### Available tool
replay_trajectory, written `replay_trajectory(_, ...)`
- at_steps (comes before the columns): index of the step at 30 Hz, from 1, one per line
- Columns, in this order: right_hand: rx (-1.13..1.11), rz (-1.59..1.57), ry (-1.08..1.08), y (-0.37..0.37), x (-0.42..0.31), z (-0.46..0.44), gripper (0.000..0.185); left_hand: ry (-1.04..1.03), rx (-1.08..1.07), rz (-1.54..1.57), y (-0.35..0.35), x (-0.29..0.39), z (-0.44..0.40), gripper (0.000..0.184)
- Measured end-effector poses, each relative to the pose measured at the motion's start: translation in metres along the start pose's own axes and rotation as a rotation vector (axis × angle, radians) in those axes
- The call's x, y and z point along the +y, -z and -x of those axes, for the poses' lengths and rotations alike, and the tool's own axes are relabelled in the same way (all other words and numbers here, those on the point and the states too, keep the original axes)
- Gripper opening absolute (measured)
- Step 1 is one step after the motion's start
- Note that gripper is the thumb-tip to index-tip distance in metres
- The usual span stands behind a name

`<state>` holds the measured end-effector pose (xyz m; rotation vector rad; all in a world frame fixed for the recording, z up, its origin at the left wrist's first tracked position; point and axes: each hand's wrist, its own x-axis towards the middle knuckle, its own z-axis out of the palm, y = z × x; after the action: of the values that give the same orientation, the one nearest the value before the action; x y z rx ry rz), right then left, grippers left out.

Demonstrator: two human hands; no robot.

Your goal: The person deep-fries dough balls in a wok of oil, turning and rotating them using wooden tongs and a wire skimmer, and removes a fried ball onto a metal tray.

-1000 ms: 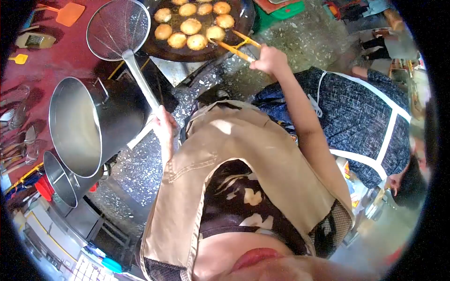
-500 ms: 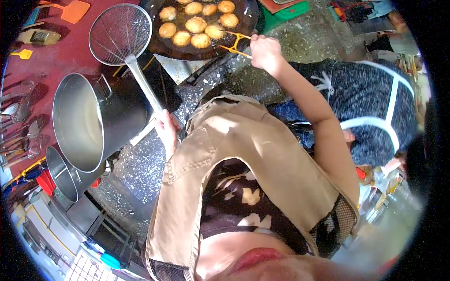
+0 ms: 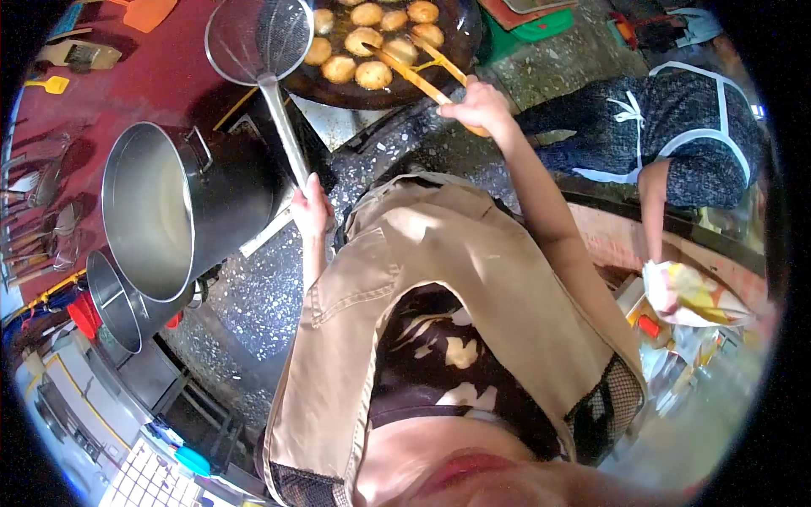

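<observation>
My left hand (image 3: 314, 207) is closed round the long metal handle of a wire-mesh strainer (image 3: 258, 42). The strainer's round basket is held up beside the wok, and no food shows in it. My right hand (image 3: 480, 108) grips a pair of yellow-brown tongs (image 3: 412, 76) joined by a yellow bridge. Their two arms are spread over the wok (image 3: 463, 72), near a pale golden ball (image 3: 400, 52); whether the tips touch it, I cannot tell. Several round, browned fried balls (image 3: 372, 75) lie in dark oil around it.
A tall steel pot (image 3: 232, 182) with pale contents stands at the left, with a smaller pot (image 3: 110, 296) beside it. Utensils, including an orange spatula (image 3: 150, 12), lie on the red surface (image 3: 127, 89). A co-worker in a dark apron (image 3: 600, 118) stands at the right, near a patterned cloth (image 3: 688, 296).
The tongs have reached further left over the wok, their arms now wider apart. The strainer appears further right and higher. The co-worker has shifted, and a bare arm and patterned cloth now show.
</observation>
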<state>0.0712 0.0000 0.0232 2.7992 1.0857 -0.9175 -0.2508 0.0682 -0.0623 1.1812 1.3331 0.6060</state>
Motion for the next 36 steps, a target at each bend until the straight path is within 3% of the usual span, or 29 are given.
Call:
replay_trajectory(3,0.117,0.038,0.062,-0.019,-0.01,-0.007,0.08,-0.024,0.038,-0.105,-0.009,-0.004,-0.017,0.037)
replay_trajectory(6,0.187,0.211,0.129,-0.033,-0.03,-0.019,0.069,-0.012,0.076,-0.232,-0.01,-0.024,-0.035,0.042)
replay_trajectory(16,0.224,0.334,0.122,-0.034,-0.071,-0.07,0.049,0.035,0.069,-0.15,-0.022,-0.033,-0.034,0.041)
replay_trajectory(19,-0.06,0.033,0.107,-0.017,-0.07,-0.068,0.045,0.055,0.066,-0.162,-0.026,-0.024,-0.028,0.04)
replay_trajectory(20,-0.083,-0.075,0.115,-0.028,-0.061,-0.09,0.051,0.054,0.07,-0.158,-0.026,-0.024,-0.028,0.04)
replay_trajectory(22,-0.363,-0.806,0.148,-0.043,-0.044,-0.108,0.051,0.055,0.068,-0.146,-0.027,-0.025,-0.027,0.04)
replay_trajectory(23,-0.495,-1.088,0.001,-0.047,-0.04,-0.109,0.045,0.064,0.069,-0.142,-0.026,-0.027,-0.029,0.04)
replay_trajectory(26,-0.673,-1.412,-0.141,-0.03,-0.034,-0.091,0.049,0.071,0.079,-0.1,-0.028,-0.031,-0.029,0.04)
replay_trajectory(32,-0.814,-1.473,-0.161,-0.042,-0.012,-0.098,0.06,0.059,0.053,-0.054,-0.024,-0.04,-0.036,0.04)
replay_trajectory(36,-0.888,-1.418,-0.126,-0.034,0.011,-0.064,0.054,0.049,0.045,-0.012,-0.025,-0.04,-0.036,0.039)
